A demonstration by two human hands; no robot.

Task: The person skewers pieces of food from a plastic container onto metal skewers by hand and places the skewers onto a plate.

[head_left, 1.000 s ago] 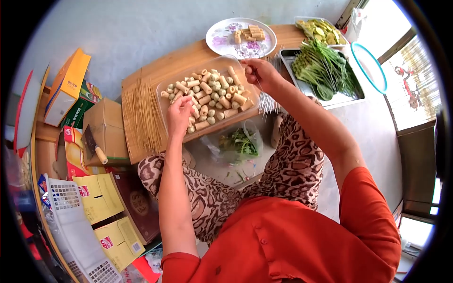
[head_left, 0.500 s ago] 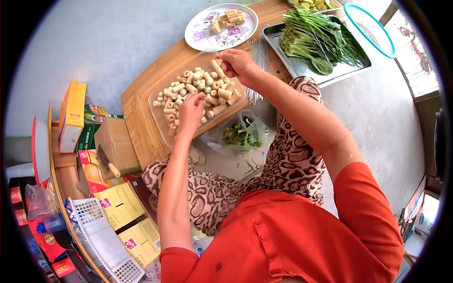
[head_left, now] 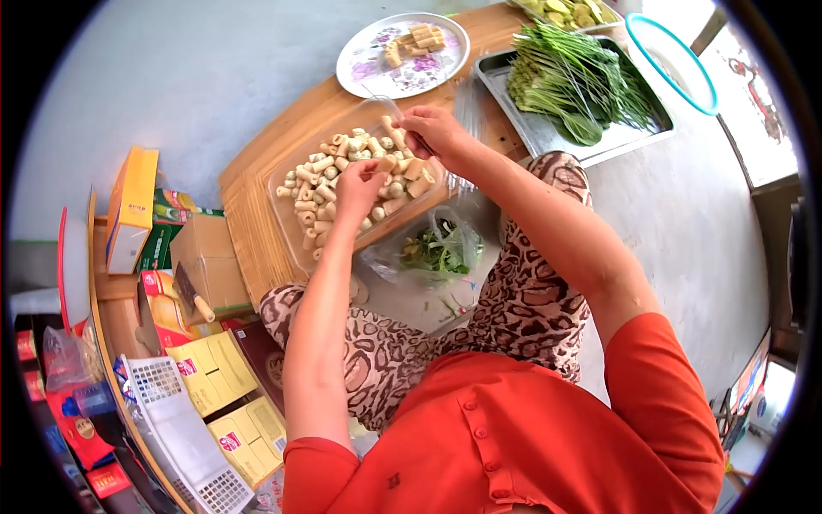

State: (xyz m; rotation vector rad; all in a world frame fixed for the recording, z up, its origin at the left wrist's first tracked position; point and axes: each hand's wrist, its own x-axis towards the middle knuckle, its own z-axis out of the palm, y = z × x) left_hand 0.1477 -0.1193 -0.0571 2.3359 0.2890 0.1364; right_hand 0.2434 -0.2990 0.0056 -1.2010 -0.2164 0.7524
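I have one tan tubular piece (head_left: 388,164) pinched in the left hand (head_left: 360,189), over the clear tub (head_left: 289,226) of mixed pieces; the right hand (head_left: 435,132) is closed near it, around what I cannot tell. The tub rests on the wooden bench (head_left: 491,31), near a flowered plate (head_left: 366,67)
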